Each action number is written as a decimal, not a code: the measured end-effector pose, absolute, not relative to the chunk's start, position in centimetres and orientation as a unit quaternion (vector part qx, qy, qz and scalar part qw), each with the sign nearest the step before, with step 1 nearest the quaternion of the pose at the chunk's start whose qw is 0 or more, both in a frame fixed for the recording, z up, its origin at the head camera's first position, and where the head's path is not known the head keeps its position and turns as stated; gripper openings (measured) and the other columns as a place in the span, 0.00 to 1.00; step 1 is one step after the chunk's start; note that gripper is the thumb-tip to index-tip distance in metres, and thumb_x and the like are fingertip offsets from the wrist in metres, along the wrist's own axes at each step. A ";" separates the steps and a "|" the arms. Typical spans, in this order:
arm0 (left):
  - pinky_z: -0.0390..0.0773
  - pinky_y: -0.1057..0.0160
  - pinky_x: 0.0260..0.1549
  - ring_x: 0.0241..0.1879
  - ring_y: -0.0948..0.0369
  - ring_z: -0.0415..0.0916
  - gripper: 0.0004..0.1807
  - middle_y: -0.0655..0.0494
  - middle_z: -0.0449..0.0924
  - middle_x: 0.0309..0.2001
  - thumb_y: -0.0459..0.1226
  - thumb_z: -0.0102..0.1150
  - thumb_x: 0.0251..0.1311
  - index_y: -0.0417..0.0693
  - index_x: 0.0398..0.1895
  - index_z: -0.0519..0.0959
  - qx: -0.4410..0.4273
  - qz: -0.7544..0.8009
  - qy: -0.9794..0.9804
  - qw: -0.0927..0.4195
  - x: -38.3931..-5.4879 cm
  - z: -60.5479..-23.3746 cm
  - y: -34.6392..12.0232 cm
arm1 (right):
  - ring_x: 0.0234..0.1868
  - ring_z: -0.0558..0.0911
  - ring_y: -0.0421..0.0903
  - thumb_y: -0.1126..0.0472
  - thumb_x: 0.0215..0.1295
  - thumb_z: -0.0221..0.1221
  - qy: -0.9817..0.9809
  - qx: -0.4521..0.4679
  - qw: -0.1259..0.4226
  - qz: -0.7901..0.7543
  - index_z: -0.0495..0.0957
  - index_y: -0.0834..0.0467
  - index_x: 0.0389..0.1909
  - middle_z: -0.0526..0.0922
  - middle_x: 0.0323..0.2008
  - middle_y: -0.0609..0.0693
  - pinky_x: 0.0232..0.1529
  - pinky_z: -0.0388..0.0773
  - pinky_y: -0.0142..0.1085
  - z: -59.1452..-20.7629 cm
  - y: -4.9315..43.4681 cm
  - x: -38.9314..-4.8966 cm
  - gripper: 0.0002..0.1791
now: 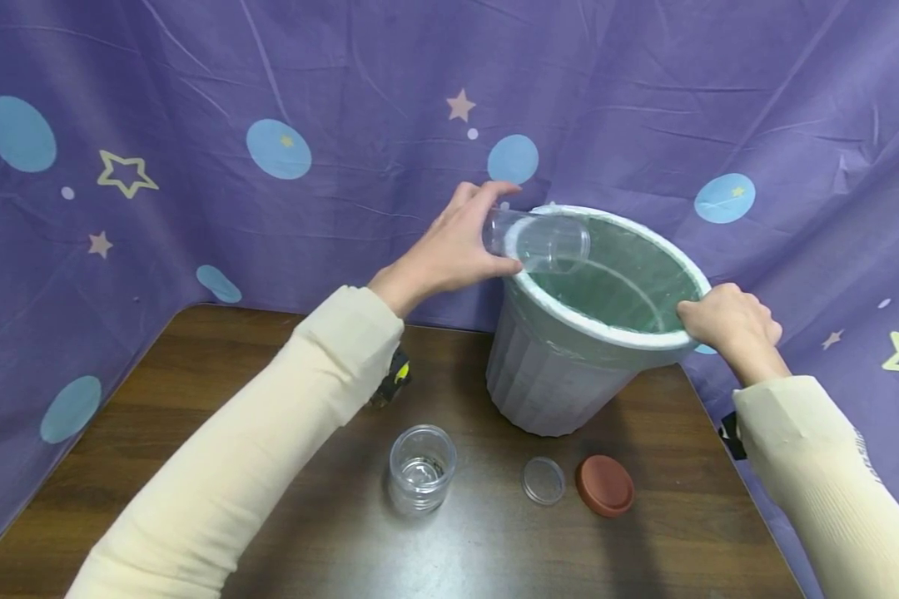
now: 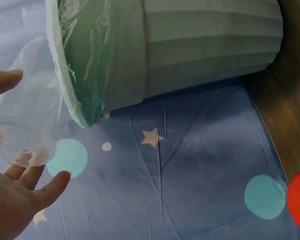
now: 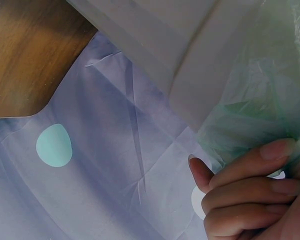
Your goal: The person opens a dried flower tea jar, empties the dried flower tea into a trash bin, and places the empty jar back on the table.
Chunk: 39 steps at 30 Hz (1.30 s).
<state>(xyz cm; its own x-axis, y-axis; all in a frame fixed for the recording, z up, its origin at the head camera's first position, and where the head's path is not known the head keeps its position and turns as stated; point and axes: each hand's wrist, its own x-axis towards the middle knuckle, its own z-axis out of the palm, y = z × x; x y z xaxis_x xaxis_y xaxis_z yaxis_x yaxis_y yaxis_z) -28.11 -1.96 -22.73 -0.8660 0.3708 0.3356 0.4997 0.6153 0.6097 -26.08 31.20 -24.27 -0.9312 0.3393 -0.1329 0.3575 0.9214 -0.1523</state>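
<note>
Head cam, going left to right: a cream sleeve [image 1: 247, 466] comes up from the bottom left, mostly covering some dark object [image 1: 391, 381] with a yellow spot on it, can't make out what. Next along is a clear jar [image 1: 423, 470] standing upright on the wooden table [image 1: 195, 374], mouth up, long axis vertical.

Above that, the left hand [image 1: 453, 241] has its thumb and fingers spread wide and curved round the left end of a clear cup [image 1: 543, 241]. The cup's lying on its side in midair: long axis close to level, pointing left to right, right end dipping a touch and sitting over the bin's opening. Honestly can't tell which end is the open one, or whether it's touching the rim.

Down on the table there's a clear round lid [image 1: 543, 480], flat. Then the big grey bin [image 1: 562, 370] with a green-tinted liner [image 1: 614, 266], base toward the lower left, wide mouth toward the upper right and facing up. Can't say if it's really tilted. A reddish-brown lid [image 1: 605, 485] lies just beside the clear one.

Far right, the right hand [image 1: 734, 320] grips the bin's rim, thumb over the inside, other fingers curled outside.
</note>
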 end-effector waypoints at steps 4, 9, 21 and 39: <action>0.73 0.51 0.54 0.54 0.53 0.69 0.46 0.49 0.64 0.61 0.46 0.71 0.48 0.68 0.72 0.62 -0.248 -0.334 -0.906 0.076 -28.1 -22.6 -2.0 | 0.55 0.70 0.74 0.49 0.61 0.43 0.979 0.178 0.051 -0.087 0.70 0.71 0.45 0.70 0.53 0.77 0.46 0.70 0.61 -24.2 31.1 -26.0 0.28; 0.74 0.49 0.51 0.55 0.52 0.70 0.43 0.50 0.67 0.60 0.48 0.68 0.48 0.71 0.72 0.63 -0.245 -0.286 -0.924 0.063 -28.1 -22.4 -1.9 | 0.55 0.69 0.74 0.49 0.61 0.43 0.978 0.180 0.051 -0.090 0.70 0.72 0.46 0.69 0.54 0.77 0.47 0.69 0.62 -24.2 31.0 -26.0 0.28; 0.70 0.50 0.57 0.51 0.56 0.73 0.40 0.55 0.76 0.54 0.50 0.65 0.48 0.55 0.67 0.67 -0.229 -0.210 -0.944 0.109 -28.1 -22.1 -0.7 | 0.54 0.70 0.74 0.49 0.61 0.43 0.979 0.179 0.049 -0.090 0.70 0.71 0.45 0.70 0.52 0.76 0.45 0.69 0.61 -24.3 31.1 -26.0 0.27; 0.78 0.52 0.46 0.49 0.50 0.79 0.45 0.51 0.78 0.54 0.63 0.63 0.53 0.54 0.69 0.59 -0.183 -0.246 -0.939 0.153 -28.0 -23.9 0.3 | 0.55 0.69 0.74 0.50 0.60 0.42 0.978 0.182 0.055 -0.092 0.69 0.70 0.44 0.69 0.53 0.76 0.47 0.69 0.62 -24.2 31.0 -26.0 0.26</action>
